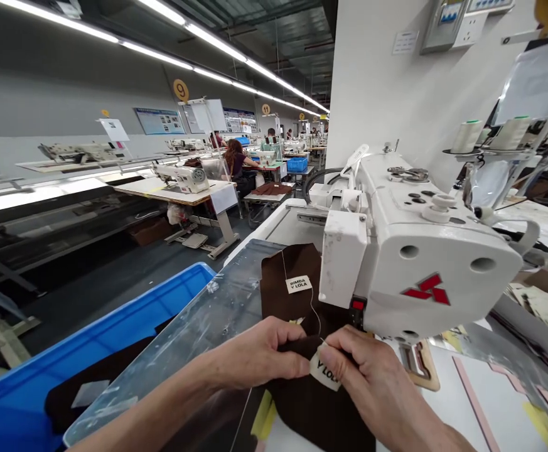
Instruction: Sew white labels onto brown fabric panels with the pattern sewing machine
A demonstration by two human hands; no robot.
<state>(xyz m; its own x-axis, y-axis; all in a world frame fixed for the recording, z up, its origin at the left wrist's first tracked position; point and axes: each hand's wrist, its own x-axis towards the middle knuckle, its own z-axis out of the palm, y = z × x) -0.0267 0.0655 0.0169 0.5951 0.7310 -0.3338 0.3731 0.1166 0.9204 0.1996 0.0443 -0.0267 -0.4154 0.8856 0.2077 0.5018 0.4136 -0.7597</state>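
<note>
Beside the white machine head (pixel 443 257), you hold one dark brown panel (pixel 316 414), edge pinched in your left hand (pixel 255 355), and one cream label (pixel 326 375), between both thumbs, right side gripped in your right hand (pixel 381 376).

Bin (pixel 161 307) — left of machine (pixel 434 251).
</note>
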